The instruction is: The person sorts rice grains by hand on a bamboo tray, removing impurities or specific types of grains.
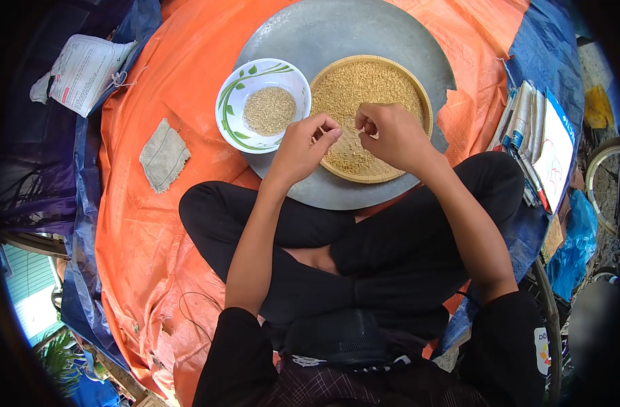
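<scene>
My left hand (304, 148) hovers between the bowl and the basket, thumb and index finger pinched together. Facing it, my right hand (396, 139) is above the basket with its fingers curled against the thumb. Anything in either pinch is too small to make out. Beneath the hands lies a round woven basket (428, 112) spread with golden-brown grain (364, 80), thinner near its lower middle. To its left, a white bowl (227, 112) with green leaf patterns holds paler grain (270, 111). Both vessels rest on a large round metal tray (310, 30).
An orange tarp (147, 251) covers the ground, with a grey cloth scrap (165, 156) on it. My crossed legs (405, 224) are close to the tray. Folded printed sacks (552, 149) stand at right, a white printed bag (86, 73) at upper left. Blue tarp (540, 41) borders the sides.
</scene>
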Demonstrator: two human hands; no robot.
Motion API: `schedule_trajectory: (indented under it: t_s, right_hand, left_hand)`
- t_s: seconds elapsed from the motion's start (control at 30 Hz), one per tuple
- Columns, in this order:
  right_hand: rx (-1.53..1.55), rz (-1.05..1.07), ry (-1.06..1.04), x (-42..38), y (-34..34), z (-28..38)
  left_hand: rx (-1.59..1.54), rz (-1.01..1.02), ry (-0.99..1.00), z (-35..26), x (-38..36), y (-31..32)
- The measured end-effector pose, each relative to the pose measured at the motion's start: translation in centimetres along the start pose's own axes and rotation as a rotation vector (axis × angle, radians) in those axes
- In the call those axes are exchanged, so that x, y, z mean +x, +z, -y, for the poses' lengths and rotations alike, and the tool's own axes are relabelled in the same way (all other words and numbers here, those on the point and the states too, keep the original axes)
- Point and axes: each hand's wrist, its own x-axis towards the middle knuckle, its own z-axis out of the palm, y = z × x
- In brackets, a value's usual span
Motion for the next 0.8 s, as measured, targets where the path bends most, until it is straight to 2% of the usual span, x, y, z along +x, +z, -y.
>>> schedule_trajectory:
  t_s: [0.1, 0.3, 0.4, 0.6, 0.7, 0.8]
  right_hand:
    - [0.048, -0.011, 0.004, 0.2, -0.1, 0.3]
    - [0.218, -0.022, -0.034, 0.5, -0.2, 0.6]
    - [0.212, -0.013, -0.059, 0.4, -0.3, 0.9]
    - [0.256, -0.024, -0.125, 0.5, -0.2, 1.3]
    - [0.273, -0.029, -0.141, 0.5, -0.1, 1.4]
    - [0.277, -0.038, -0.132, 0.6, 0.1, 1.3]
  left_hand:
    - [-0.027, 0.026, -0.065, -0.5, -0.1, -0.3]
    - [-0.176, 0.063, -0.069, -1.1, -0.4, -0.4]
    - [-0.158, 0.077, -0.050, -1.7, -0.7, -0.6]
    - [-0.006, -0.018, 0.019, -2.9, -1.0, -0.8]
    - [0.060, -0.046, 0.133, -3.0, -1.1, -0.7]
    - [0.067, -0.028, 0.078, -4.0, -1.3, -0.9]
